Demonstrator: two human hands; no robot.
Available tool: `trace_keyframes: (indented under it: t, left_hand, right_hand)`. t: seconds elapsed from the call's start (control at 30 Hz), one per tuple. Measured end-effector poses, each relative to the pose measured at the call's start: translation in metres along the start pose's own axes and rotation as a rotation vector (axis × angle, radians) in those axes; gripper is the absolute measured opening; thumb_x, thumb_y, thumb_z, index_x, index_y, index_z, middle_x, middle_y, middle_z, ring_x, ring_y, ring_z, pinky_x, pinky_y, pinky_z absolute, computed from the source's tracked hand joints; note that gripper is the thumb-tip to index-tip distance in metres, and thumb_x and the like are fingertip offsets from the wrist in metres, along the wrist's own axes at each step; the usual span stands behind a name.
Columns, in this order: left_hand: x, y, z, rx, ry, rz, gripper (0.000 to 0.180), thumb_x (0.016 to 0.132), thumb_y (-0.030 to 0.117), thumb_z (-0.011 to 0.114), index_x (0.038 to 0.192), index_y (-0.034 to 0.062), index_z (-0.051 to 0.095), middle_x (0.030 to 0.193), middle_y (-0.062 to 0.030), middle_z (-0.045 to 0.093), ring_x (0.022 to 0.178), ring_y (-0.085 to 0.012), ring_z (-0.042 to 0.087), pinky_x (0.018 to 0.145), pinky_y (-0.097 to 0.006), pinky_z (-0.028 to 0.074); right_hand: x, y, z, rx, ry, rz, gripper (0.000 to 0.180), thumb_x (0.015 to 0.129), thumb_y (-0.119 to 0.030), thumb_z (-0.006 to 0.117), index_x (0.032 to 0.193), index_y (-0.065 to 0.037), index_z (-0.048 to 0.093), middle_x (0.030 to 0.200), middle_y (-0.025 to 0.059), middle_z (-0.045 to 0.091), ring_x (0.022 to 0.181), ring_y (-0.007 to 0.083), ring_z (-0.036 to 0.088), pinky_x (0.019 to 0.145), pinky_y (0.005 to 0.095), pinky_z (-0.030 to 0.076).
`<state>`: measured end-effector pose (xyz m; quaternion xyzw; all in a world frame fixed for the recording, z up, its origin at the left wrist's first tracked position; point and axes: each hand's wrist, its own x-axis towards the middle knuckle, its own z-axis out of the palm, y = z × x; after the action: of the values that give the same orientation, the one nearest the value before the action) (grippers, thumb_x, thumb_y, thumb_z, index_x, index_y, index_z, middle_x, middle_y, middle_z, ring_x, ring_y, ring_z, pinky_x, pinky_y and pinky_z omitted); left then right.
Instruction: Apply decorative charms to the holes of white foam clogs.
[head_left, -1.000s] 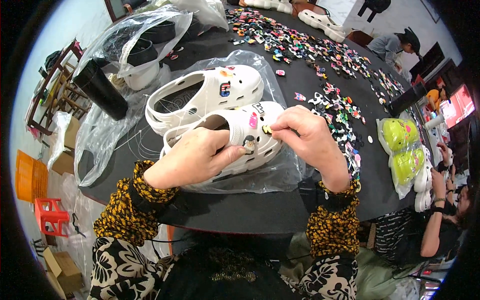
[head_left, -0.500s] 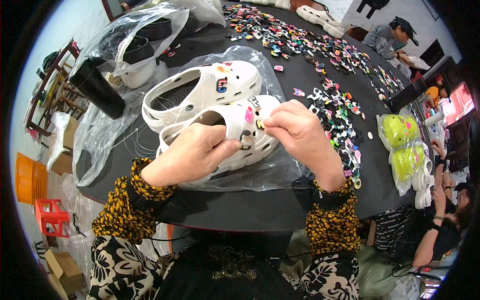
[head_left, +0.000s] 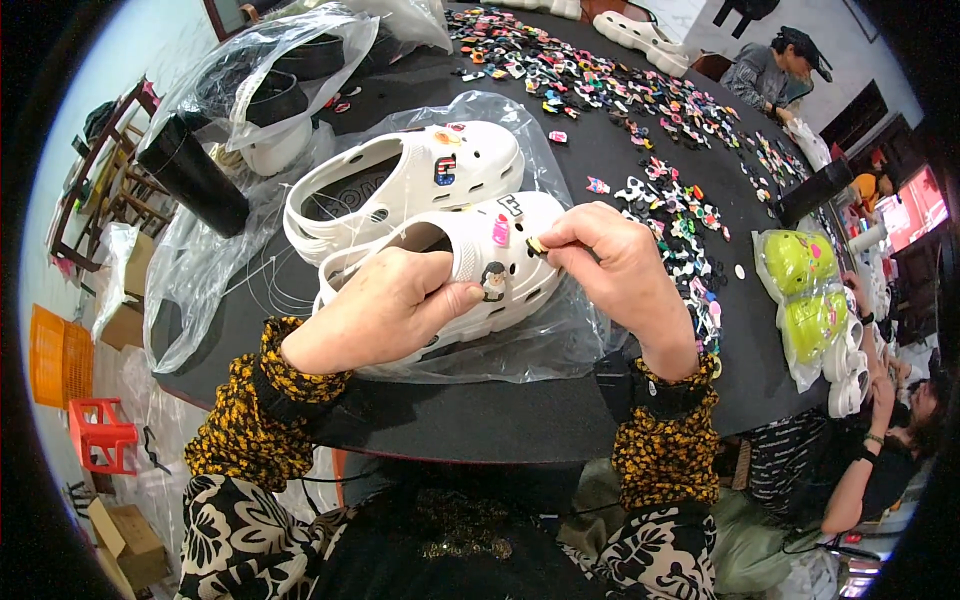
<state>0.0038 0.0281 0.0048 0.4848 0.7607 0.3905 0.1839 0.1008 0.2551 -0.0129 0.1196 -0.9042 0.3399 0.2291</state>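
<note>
Two white clogs lie side by side on a clear plastic bag. My left hand (head_left: 385,305) is closed around the side of the near clog (head_left: 530,287), its thumb along the upper near a figure-shaped charm (head_left: 493,281). A pink charm (head_left: 501,231) and a letter-shaped charm (head_left: 510,205) sit higher on that upper. Between thumb and forefinger, my right hand (head_left: 620,270) pinches a small yellow and dark shoe charm (head_left: 536,244) at the clog's vent holes; whether its stem is in a hole is hidden. The far clog (head_left: 422,185) bears several charms too.
Loose charms (head_left: 680,215) spread over the dark table (head_left: 450,425) to the right and far side. A black cylinder (head_left: 195,180) and bagged shoes (head_left: 275,100) stand left. Bagged lime-green clogs (head_left: 805,300) lie at the right edge. Other people sit far right and right.
My right hand has moved slightly right with the yellow charm, which now shows more edge-on. The near clog has shifted a little to the right under my left hand.
</note>
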Motion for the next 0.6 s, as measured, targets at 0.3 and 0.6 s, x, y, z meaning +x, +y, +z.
trace_keyframes:
  t: [0.3, 0.6]
  left_hand:
    - [-0.0005, -0.0038, 0.0002, 0.058, -0.016, -0.018, 0.025, 0.087, 0.018, 0.061, 0.082, -0.0063, 0.061, 0.075, -0.0234, 0.058, 0.072, -0.0386, 0.059, 0.065, -0.042, 0.045]
    - [0.0004, -0.0029, 0.0007, 0.053, 0.0, 0.013, 0.025, 0.087, 0.019, 0.062, 0.082, -0.0057, 0.062, 0.074, -0.0228, 0.058, 0.072, -0.0382, 0.058, 0.065, -0.042, 0.045]
  right_hand:
    - [0.0006, -0.0007, 0.0006, -0.034, 0.018, 0.009, 0.014, 0.076, 0.003, 0.067, 0.09, 0.002, 0.066, 0.085, 0.0106, 0.066, 0.08, 0.0199, 0.064, 0.071, 0.0292, 0.05]
    - [-0.0009, -0.0086, 0.0031, -0.08, 0.033, -0.032, 0.005, 0.079, -0.003, 0.063, 0.083, 0.001, 0.063, 0.081, 0.014, 0.062, 0.081, 0.0313, 0.058, 0.073, 0.0379, 0.047]
